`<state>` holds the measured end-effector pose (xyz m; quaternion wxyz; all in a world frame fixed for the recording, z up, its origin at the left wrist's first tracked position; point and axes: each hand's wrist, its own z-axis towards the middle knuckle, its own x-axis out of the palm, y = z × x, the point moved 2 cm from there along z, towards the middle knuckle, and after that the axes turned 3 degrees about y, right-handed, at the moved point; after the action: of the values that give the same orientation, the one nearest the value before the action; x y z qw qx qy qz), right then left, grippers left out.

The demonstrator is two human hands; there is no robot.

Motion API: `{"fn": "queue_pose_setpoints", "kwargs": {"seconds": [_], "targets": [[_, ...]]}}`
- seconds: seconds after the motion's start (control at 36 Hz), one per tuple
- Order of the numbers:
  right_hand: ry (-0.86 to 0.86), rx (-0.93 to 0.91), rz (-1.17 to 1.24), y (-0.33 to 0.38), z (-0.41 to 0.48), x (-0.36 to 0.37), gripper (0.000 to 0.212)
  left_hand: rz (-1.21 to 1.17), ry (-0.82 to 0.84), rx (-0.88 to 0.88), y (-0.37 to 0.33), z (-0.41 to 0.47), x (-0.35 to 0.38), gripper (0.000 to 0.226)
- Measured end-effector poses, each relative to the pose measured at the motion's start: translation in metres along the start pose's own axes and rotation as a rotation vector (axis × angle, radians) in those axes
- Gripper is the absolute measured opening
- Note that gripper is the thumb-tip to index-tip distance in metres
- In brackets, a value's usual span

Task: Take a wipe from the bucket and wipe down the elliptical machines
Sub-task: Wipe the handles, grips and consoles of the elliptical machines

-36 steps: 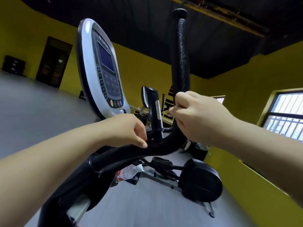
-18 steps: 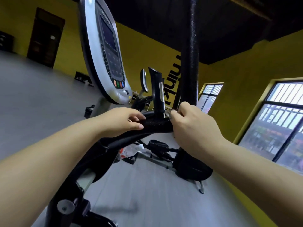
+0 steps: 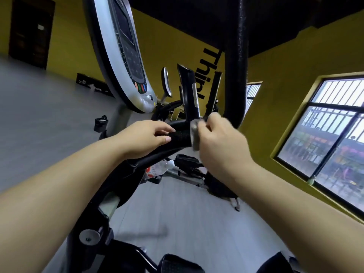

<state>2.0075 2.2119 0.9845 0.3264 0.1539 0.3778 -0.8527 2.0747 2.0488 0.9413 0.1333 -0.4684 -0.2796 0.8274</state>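
Whereas a second ago the right hand point(image 3: 220, 142) sat higher up, against the tall upright bar point(image 3: 236, 56), it has now come down round the bend and works at the level stretch of the handlebar point(image 3: 179, 139). Its fingers are bunched together, pinching the wipe point(image 3: 194, 134). The wipe shows as a small grey wad at the hand's nine o'clock edge, pressed against the black foam. Earlier the wipe was all but hidden inside the fist.

The left hand point(image 3: 145, 138) has hardly shifted. It holds the same handlebar just at nine o'clock of the wipe, fingers curled over the top and thumb along the near side, steadying the bar. The two hands are near each other but apart, with a short bare length of foam between them.

Further out, the short grip post point(image 3: 189, 91) with its silver strip rises at twelve o'clock of the wipe. The console point(image 3: 122, 52) leans away at eleven o'clock. A plastic bottle point(image 3: 157, 168) lies below the handlebar at six o'clock, and a barred window point(image 3: 334, 138) fills the three o'clock side. The bucket is not in view.

By my reading, the upright has had its pass and the wiping is moving along the handlebar toward the left hand. That hand will likely need to give way for the foam under it to be cleaned. The console, the grip post and the other machines look still to be done.
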Motion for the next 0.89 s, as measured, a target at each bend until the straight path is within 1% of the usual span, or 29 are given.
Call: {"fn": "queue_pose_setpoints", "kwargs": {"seconds": [0.06,0.11,0.19,0.36,0.42,0.47,0.53,0.58,0.61,0.67,0.72,0.81,0.89], "targets": [[-0.024,0.037,-0.062,-0.016,0.007,-0.009,0.014,0.022,0.017,-0.007,-0.005,0.001,-0.003,0.027],[-0.022,0.022,-0.101,-0.025,0.015,-0.016,0.017,0.057,0.03,-0.01,-0.011,0.002,-0.005,0.023],[-0.008,-0.129,-0.148,-0.031,0.025,-0.023,0.023,0.126,0.055,-0.014,-0.018,0.006,-0.008,0.021],[-0.057,-0.331,-0.246,-0.056,0.055,-0.047,0.019,0.225,0.138,0.014,-0.026,0.022,-0.014,0.027],[-0.064,-0.369,-0.289,-0.065,0.073,-0.052,0.015,0.215,0.156,0.037,-0.03,0.029,-0.018,0.027],[-0.078,-0.378,-0.341,-0.074,0.096,-0.061,0.013,0.195,0.182,0.062,-0.034,0.033,-0.02,0.022],[-0.088,-0.363,-0.396,-0.08,0.121,-0.074,0.012,0.158,0.207,0.111,-0.042,0.037,-0.021,0.026],[-0.064,-0.336,-0.434,-0.083,0.143,-0.088,0.006,0.111,0.219,0.158,-0.051,0.041,-0.021,0.029],[-0.048,-0.315,-0.448,-0.083,0.152,-0.094,0.006,0.083,0.219,0.184,-0.057,0.043,-0.021,0.03],[-0.024,-0.28,-0.491,-0.083,0.165,-0.102,0.013,0.019,0.208,0.235,-0.068,0.047,-0.02,0.029],[-0.005,-0.284,-0.504,-0.081,0.168,-0.105,0.015,-0.028,0.199,0.263,-0.079,0.05,-0.019,0.029],[0.038,-0.357,-0.472,-0.082,0.157,-0.099,0.011,-0.037,0.184,0.299,-0.089,0.055,-0.018,0.027],[0.129,-0.488,-0.479,-0.081,0.132,-0.083,0.006,-0.057,0.154,0.337,-0.091,0.058,-0.016,0.022]]}}
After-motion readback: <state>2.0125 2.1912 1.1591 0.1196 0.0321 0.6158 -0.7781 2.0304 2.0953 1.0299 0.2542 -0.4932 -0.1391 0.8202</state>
